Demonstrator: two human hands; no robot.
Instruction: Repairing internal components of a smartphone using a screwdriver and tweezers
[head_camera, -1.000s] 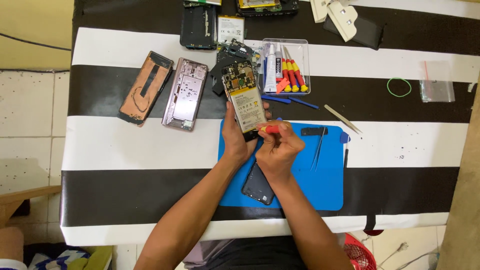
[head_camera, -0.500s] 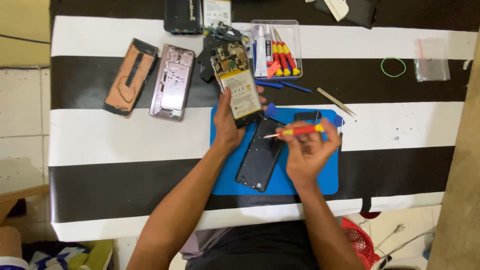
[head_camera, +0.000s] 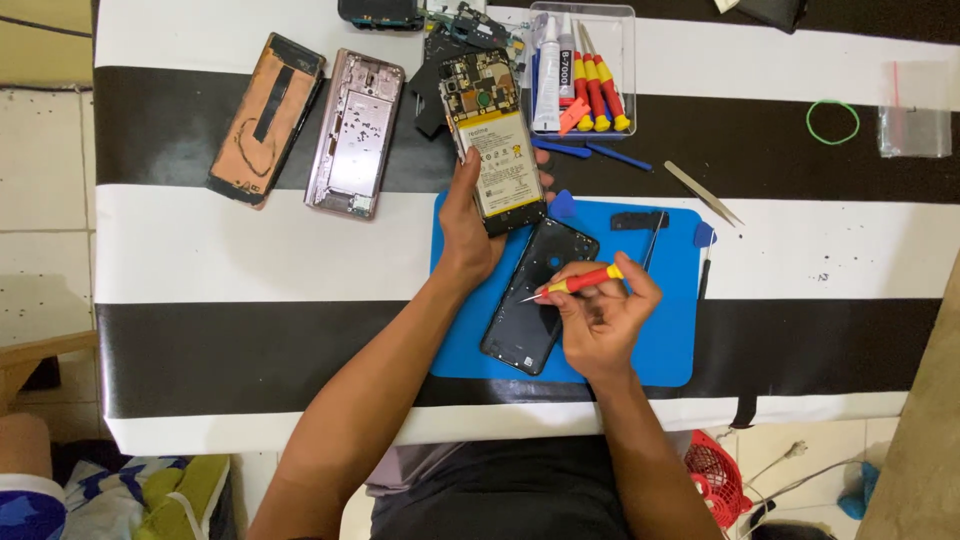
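Black and white stripes cover the table (head_camera: 250, 250), and a blue work mat (head_camera: 670, 340) is laid on it, close to the person. An opened phone (head_camera: 495, 150), with its battery and circuit board exposed, is grasped at its lower part by the left hand (head_camera: 465, 225) and held above the far edge of the mat. A small screwdriver (head_camera: 572, 284) with red and yellow handle is pinched in the fingers of the right hand (head_camera: 600, 320) — its tip is pointed to the left, over the dark back cover (head_camera: 525, 310) that lies flat on the mat. The step in hand is judged to be the unscrewing of the open phone. For the next move, the tip must be brought to one screw head and seated straight, while the phone is kept steady — otherwise slipping onto the board is possible. A clear tray of tools (head_camera: 620, 70) stands just beyond the phone.
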